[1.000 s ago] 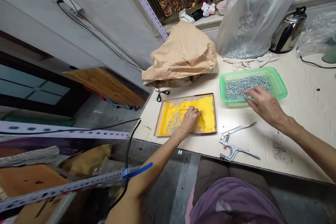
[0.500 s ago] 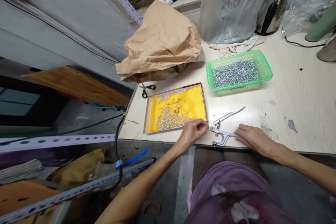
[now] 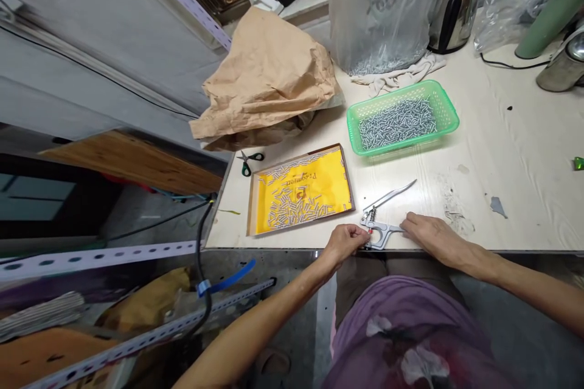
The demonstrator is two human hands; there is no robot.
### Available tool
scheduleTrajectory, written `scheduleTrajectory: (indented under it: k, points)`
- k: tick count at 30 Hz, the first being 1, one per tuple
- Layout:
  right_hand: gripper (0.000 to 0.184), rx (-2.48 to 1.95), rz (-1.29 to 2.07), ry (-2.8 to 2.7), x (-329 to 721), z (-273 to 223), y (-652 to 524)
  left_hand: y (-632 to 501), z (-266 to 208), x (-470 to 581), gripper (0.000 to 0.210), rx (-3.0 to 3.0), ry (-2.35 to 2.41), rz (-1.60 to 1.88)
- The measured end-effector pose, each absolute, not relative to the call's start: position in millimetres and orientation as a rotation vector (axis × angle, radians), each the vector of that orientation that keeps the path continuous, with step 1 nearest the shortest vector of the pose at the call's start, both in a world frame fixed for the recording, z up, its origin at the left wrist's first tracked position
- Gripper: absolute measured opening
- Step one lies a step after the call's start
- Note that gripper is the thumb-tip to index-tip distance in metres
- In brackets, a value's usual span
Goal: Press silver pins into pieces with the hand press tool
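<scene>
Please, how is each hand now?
Left hand: pinched closed at the pliers; whether it holds anything cannot be told.
Right hand: at the lower handle; grip cannot be told.

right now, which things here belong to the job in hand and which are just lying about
Likely in the job:
silver metal hand pliers
shallow brown cardboard tray with yellow lining
small silver metal pieces in it
rectangular green plastic basket

Apparently just lying about:
crumpled brown paper bag
scissors with dark handles
shiny steel kettle with black handle

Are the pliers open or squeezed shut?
Open: the pliers have their upper handle angled well away from the lower handle, which the right hand partly covers.
</scene>
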State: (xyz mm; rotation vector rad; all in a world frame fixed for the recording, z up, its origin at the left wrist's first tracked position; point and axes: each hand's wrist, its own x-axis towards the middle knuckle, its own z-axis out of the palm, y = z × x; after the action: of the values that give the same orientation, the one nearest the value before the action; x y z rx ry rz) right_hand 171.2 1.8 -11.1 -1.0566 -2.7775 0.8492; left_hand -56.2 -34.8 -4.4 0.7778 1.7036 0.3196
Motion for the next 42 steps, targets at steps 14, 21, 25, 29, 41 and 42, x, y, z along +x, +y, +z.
scheduleTrajectory:
  k: [14, 21, 25, 29, 41, 42]
  points:
    - [0.019, -1.055, 0.751, -2.899, 169, -4, 4, -28, -4, -57, 0.017, 0.761, 1.673, 0.158]
    - [0.081, -1.018, 0.377, -2.827, 180, -21, 32, -29, -4, -56, 0.020, 0.750, 1.683, 0.172]
    - [0.093, -0.998, 0.362, -2.869, 178, -23, 45, -29, -7, -56, 0.022, 0.759, 1.698, 0.181]
    - [0.080, -1.012, 0.361, -2.913, 170, -13, 44, -32, -6, -58, 0.024, 0.811, 1.713, 0.143]
    - [0.058, -1.127, 0.374, -2.861, 168, -11, 22, -14, -17, -19, 0.059, 2.478, 1.343, 0.176]
    - [0.064, -1.162, 0.353, -2.859, 169, -11, 21, -8, -18, -17, 0.062, 2.484, 1.298, 0.135]
